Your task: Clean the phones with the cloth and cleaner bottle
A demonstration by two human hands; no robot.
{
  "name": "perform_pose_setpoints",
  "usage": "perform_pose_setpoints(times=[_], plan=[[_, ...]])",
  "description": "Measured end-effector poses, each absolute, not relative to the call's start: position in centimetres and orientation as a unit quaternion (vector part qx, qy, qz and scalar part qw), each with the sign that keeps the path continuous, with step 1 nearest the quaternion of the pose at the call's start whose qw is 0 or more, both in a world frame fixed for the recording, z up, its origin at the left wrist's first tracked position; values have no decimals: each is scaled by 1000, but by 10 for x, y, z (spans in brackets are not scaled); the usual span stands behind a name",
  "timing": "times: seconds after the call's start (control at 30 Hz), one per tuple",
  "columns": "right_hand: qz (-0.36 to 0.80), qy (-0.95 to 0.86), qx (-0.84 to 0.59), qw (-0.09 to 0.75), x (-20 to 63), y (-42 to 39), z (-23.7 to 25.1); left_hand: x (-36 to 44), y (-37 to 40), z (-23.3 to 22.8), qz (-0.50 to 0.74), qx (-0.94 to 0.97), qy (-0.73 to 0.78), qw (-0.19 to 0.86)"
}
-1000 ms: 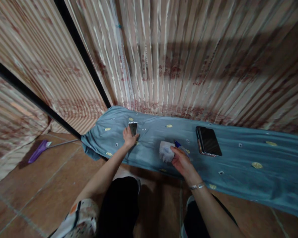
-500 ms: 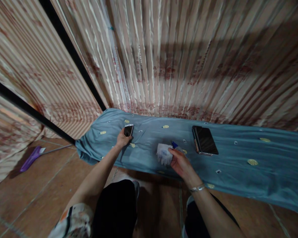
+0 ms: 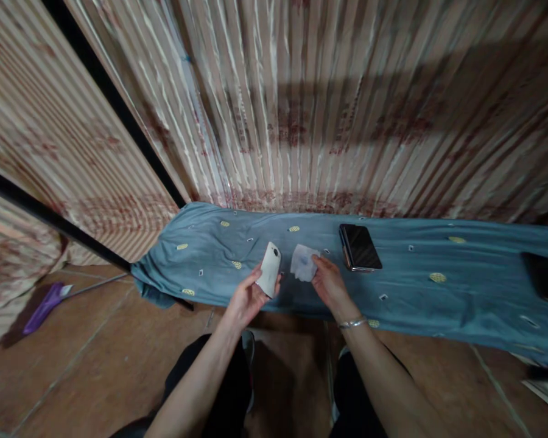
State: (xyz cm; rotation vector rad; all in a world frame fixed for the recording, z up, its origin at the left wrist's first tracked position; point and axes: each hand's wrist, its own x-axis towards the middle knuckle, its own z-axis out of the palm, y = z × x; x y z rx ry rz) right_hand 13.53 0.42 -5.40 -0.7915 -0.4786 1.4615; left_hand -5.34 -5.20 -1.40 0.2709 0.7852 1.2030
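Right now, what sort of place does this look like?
Probably a curtained-off corner of a home, though I can't be sure: striped curtains hang behind a blue-draped bench or table, and a purple broom-like tool is on the tiled floor.

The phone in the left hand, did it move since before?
Yes. Against the yellow print on the blue cloth, the phone has moved right, toward the right hand.

Left hand (image 3: 246, 299) is holding one white phone (image 3: 270, 269), right hand (image 3: 330, 283) is pinching one pale cloth (image 3: 304, 263), stacked dark devices (image 3: 363, 248) are lying farther right.
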Motion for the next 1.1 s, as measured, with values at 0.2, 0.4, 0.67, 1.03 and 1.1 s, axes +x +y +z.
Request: perform_pose_setpoints(times=[0.2,0.4,0.67,1.03,1.1], plan=[[497,-325,-414,690,140,12,-58,-21,-65,-25,525,73,323,784],[312,-615,-476,546,131,-1,-57,-6,-63,-29,502,89,316,800],[234,-753,-455,415,114,-21,-63,-9,-60,-29,526,72,329,781],[245,-819,-359,374,102,-52,-59,-10,-52,-27,577,36,367,729],[238,-828,-353,364,103,-53,-56,-7,-52,-29,580,49,381,719]])
